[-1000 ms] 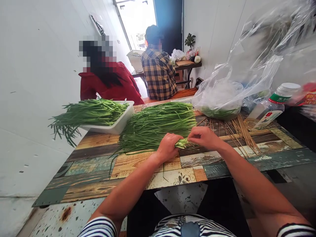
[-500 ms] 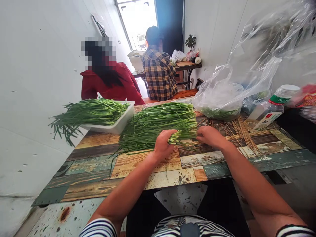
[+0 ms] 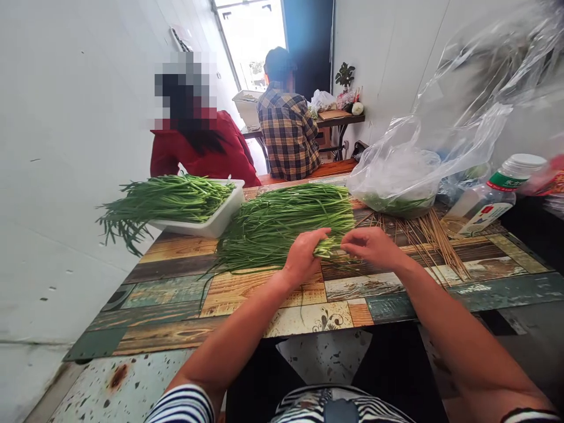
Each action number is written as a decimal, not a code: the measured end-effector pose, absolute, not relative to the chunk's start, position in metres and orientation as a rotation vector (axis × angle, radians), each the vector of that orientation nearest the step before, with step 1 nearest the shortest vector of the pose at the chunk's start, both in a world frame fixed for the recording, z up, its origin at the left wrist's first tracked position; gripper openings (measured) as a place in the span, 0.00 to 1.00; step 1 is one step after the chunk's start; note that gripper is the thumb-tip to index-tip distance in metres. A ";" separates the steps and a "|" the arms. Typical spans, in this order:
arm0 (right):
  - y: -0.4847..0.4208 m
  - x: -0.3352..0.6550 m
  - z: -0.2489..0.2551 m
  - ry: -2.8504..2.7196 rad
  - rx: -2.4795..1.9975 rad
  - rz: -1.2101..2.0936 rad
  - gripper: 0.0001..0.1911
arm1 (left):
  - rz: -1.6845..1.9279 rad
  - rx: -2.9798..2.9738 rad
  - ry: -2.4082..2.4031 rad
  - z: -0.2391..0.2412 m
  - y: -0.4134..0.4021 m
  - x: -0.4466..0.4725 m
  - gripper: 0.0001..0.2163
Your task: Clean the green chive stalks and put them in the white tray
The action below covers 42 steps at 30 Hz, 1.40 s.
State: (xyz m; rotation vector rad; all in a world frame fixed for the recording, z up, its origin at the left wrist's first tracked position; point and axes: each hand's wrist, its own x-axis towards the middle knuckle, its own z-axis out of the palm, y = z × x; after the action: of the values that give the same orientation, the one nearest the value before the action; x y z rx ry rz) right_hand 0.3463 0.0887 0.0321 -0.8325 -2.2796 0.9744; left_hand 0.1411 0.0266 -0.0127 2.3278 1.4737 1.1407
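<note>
My left hand point(image 3: 304, 255) is closed around a small bunch of garlic chives point(image 3: 325, 249), whose pale cut ends stick out to the right past my thumb. Just beside those ends, the fingers of my right hand point(image 3: 372, 247) are pinched on what looks like a single chive stem. A wide pile of long green chives point(image 3: 291, 214) lies on the table behind both hands, stem ends to the right. More chives point(image 3: 185, 197) rest in a white plastic tub point(image 3: 222, 222) at the left, leaves hanging over its side.
Thin wooden skewers point(image 3: 436, 241) lie spread at the right of the wood-patterned table point(image 3: 167, 317). Behind them sit a clear plastic bag point(image 3: 392, 182) with greens inside and a leaning plastic bottle point(image 3: 497, 191). Two people sit beyond the table, one in red point(image 3: 202, 153), one in plaid point(image 3: 286, 132).
My right hand has come left to the bunch's stem ends and pinches there. My left hand with the bunch has shifted slightly right, and the whole view has moved a little.
</note>
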 end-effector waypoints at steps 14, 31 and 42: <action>0.090 0.346 0.026 -2.010 -0.768 1.180 0.12 | 1.060 2.389 1.451 -0.001 0.024 0.144 0.10; 0.121 0.343 -0.008 -2.574 -0.950 0.243 0.05 | 2.023 1.930 1.416 0.042 0.016 0.126 0.10; 0.100 0.327 0.004 -2.744 -0.684 -0.051 0.09 | 1.793 2.541 1.890 0.002 0.025 0.080 0.12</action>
State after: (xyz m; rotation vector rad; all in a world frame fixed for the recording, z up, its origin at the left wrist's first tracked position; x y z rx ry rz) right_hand 0.3272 0.0998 0.0044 -0.6838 -2.7441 -0.0507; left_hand 0.0801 0.0251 0.0023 2.5412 1.8895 1.7928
